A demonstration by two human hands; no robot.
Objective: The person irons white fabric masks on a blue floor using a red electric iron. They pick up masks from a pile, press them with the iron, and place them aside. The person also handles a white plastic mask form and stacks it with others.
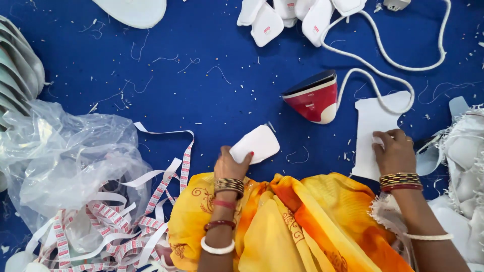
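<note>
**Two hands on white fabric pieces, blue work surface**

Far left: a crumpled clear plastic bag (65, 156) over tangled white label tape (116, 221) with red print. The left hand (229, 166) pinches a small rounded white pad (255, 143), plain and smooth. A red-and-white iron (312, 98) stands centre. The right hand (396, 151), fingers curled, presses a flat notched white fabric piece (373, 126).

Yellow-orange patterned garment (302, 221), gold, red, white bangles on both wrists
</note>
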